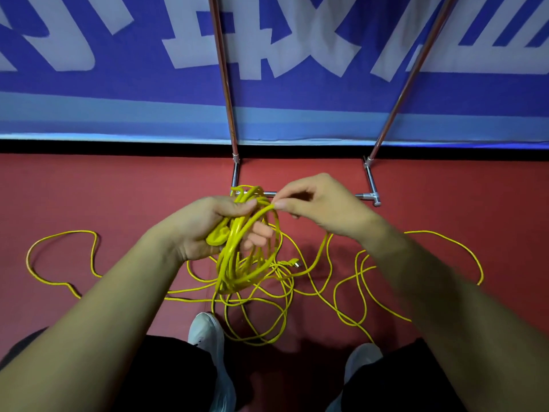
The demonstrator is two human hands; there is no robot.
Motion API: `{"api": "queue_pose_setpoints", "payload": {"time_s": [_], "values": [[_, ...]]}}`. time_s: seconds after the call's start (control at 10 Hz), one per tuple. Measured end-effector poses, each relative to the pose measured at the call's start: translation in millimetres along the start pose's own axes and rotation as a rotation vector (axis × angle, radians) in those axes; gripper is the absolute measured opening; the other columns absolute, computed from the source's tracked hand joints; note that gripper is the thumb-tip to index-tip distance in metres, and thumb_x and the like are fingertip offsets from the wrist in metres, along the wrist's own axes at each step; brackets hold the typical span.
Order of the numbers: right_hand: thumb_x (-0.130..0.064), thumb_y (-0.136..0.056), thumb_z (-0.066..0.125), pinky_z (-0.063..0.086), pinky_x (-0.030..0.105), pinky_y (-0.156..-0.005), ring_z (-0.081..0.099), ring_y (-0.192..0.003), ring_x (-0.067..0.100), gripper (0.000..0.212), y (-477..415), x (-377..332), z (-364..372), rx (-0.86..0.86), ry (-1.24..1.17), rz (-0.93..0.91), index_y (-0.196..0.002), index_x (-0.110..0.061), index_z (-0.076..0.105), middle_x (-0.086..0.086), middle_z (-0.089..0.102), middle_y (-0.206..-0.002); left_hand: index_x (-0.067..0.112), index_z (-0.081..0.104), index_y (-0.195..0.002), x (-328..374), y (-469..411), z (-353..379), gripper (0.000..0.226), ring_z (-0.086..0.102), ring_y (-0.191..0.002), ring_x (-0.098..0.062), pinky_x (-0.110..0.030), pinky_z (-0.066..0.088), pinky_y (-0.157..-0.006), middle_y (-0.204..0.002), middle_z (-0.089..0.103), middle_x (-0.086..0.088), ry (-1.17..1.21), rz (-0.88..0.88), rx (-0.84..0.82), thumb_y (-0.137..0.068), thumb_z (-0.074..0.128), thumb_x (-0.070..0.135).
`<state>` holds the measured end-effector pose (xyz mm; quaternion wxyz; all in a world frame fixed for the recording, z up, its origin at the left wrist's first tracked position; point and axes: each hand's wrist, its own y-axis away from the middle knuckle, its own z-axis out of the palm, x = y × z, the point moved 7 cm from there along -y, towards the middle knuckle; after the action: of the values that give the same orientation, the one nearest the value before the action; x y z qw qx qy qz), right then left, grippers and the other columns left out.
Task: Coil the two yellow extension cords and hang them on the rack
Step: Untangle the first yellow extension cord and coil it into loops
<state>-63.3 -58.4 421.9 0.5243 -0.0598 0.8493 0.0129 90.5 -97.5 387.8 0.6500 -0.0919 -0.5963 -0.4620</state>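
My left hand (pixel 205 230) grips a bundle of yellow cord loops (pixel 237 263) together with a yellow plug end, and the loops hang down below the fist. My right hand (pixel 320 203) pinches a strand of the same cord right beside the left thumb, laying it across the top of the bundle. Much loose yellow cord (pixel 350 292) lies tangled on the red floor below and to both sides. A plug (pixel 294 263) lies on the floor under the bundle. I cannot tell where one cord ends and the other starts. The rack (pixel 228 108) stands just beyond my hands.
The rack's two reddish uprights rise from a chrome base (pixel 371 182) against a blue banner wall (pixel 118 84). My two white shoes (pixel 208 331) stand at the bottom, with cord loops lying close in front of them. A wide loop of cord (pixel 59 257) reaches far left.
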Motion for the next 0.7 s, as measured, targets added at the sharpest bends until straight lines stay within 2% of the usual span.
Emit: {"api": "queue_pose_setpoints", "payload": {"time_s": [0.1,0.2,0.3,0.4,0.5,0.6,0.7], "values": [[-0.017,-0.087,0.071,0.036,0.019,-0.055,0.043,-0.055,0.001,0.01,-4,-6,7,0.041,0.027,-0.025,-0.082,-0.009,0.071,-0.008,0.055,-0.059,0.011,0.052,-0.078,12,12,21,0.017,0.054,-0.037,-0.002,-0.016,0.043,-0.04,-0.043,0.056,0.005,0.012,0.007,-0.015,-0.072,0.054,0.027],[-0.022,-0.089,0.07,0.034,0.023,-0.051,0.039,-0.051,0.0,0.02,0,20,-4,-0.009,0.079,0.069,-0.076,-0.008,0.066,-0.009,0.049,-0.053,0.009,0.052,-0.082,11,6,10,0.022,0.052,-0.038,-0.005,-0.018,0.042,-0.04,-0.046,0.054,0.005,0.078,0.034,-0.003,-0.072,0.059,0.027],[-0.02,-0.093,0.065,0.05,0.04,-0.069,0.058,-0.065,0.007,0.018,8,61,-16,-0.115,0.127,0.202,-0.086,-0.004,0.068,0.009,0.066,-0.069,0.007,0.059,-0.082,16,6,3,0.029,0.042,-0.04,-0.01,-0.019,0.041,-0.043,-0.052,0.043,0.003,0.275,0.039,-0.099,-0.068,0.077,0.025],[-0.011,-0.093,0.062,0.052,0.039,-0.086,0.066,-0.079,0.018,0.015,14,89,-26,-0.09,-0.033,0.3,-0.092,0.003,0.067,0.015,0.069,-0.08,0.005,0.06,-0.083,17,2,-5,0.04,0.04,-0.042,-0.011,-0.02,0.04,-0.045,-0.055,0.041,0.002,0.308,0.046,-0.117,-0.06,0.087,0.024],[-0.008,-0.093,0.061,0.051,0.035,-0.078,0.066,-0.073,0.021,0.01,13,95,-24,-0.059,-0.097,0.322,-0.095,0.001,0.063,0.012,0.067,-0.077,0.006,0.061,-0.082,15,2,-7,0.045,0.041,-0.042,-0.012,-0.02,0.04,-0.044,-0.055,0.041,0.001,0.295,0.023,-0.098,-0.054,0.091,0.025],[-0.006,-0.094,0.06,0.044,0.022,-0.054,0.056,-0.052,0.013,0.005,9,88,-27,0.093,-0.177,0.309,-0.095,-0.011,0.062,0.007,0.059,-0.066,0.007,0.066,-0.077,13,2,-8,0.044,0.046,-0.043,-0.013,-0.021,0.045,-0.044,-0.055,0.046,0.0,0.263,0.0,-0.091,-0.049,0.093,0.027],[-0.009,-0.093,0.061,0.037,0.016,-0.047,0.045,-0.052,0.009,0.008,4,74,-35,0.207,-0.172,0.253,-0.097,-0.013,0.067,0.008,0.052,-0.064,0.008,0.071,-0.074,13,5,-11,0.046,0.058,-0.048,-0.018,-0.023,0.05,-0.047,-0.059,0.057,-0.004,0.222,-0.008,-0.096,-0.042,0.096,0.031]]}}
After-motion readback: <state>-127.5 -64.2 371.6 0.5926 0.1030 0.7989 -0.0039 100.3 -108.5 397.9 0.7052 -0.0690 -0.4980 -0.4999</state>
